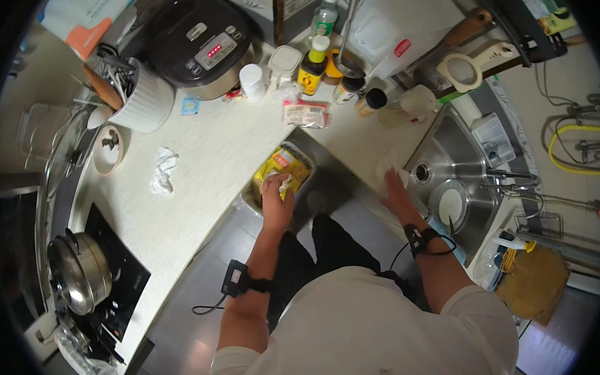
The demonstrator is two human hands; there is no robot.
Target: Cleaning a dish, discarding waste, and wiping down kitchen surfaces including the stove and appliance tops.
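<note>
My left hand is over a waste bin on the floor below the counter corner. Crumpled white tissue shows at its fingers, against a yellow printed plastic wrapper in the bin. My right hand is at the counter edge, left of the sink. Its fingertips meet a thin, whitish, translucent sheet, blurred, and its thumb stands apart; whether it grips the sheet is unclear. Another crumpled tissue lies on the left counter.
A rice cooker, a soy sauce bottle and several jars line the back. Left are a utensil holder, a small bowl and a lidded steel pot on a black cooktop. A steel sink holds a bowl.
</note>
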